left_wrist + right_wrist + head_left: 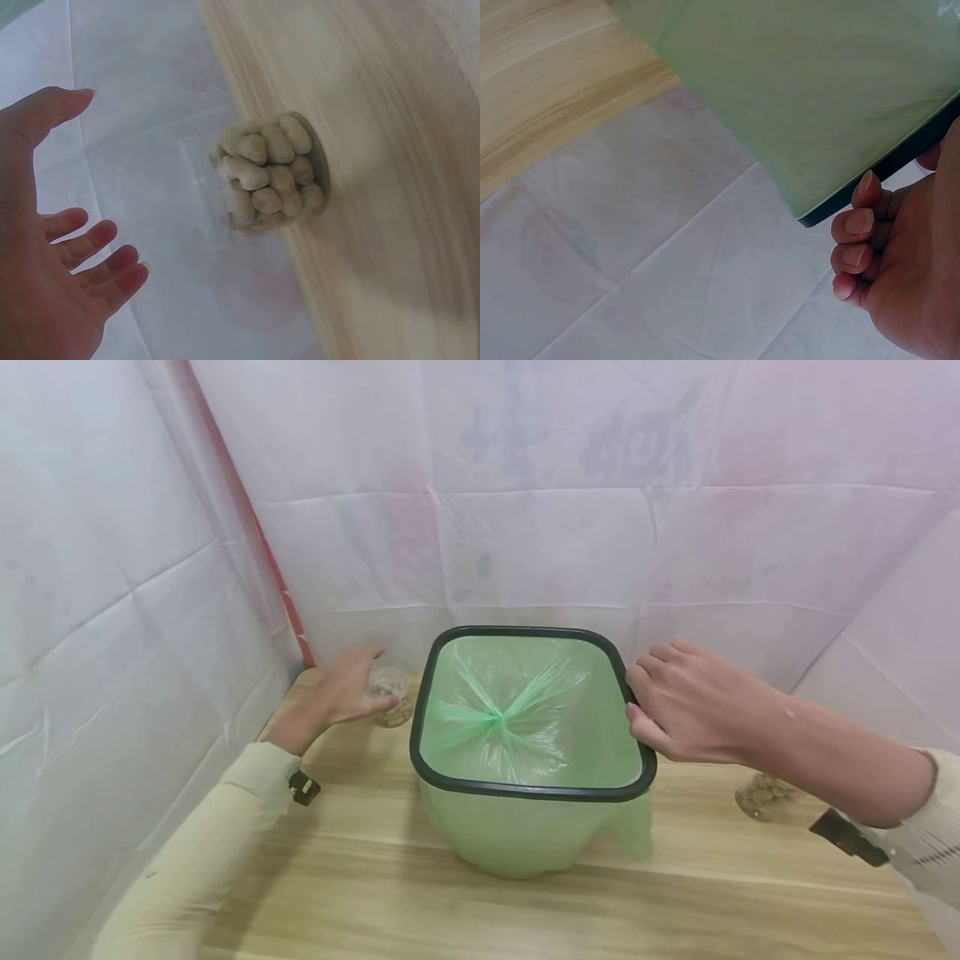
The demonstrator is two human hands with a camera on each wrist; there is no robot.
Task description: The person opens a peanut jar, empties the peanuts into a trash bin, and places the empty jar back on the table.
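I see a light wooden table (465, 902) with pale grain. On it stands a bin with a black rim, lined with a green plastic bag (525, 827). Just beside it on my left stands a small clear jar of peanuts (393, 697); a second clear jar of nuts (765, 797) stands on my right side.

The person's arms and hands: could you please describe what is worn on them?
Both arms wear long, pale cream sleeves: the left sleeve is smooth, the right sleeve looks ribbed, like knitwear, with a faint dark line of pattern. A small black device sits at each wrist, the left strap unit and the right strap unit. The left hand and right hand are bare, without gloves or visible rings.
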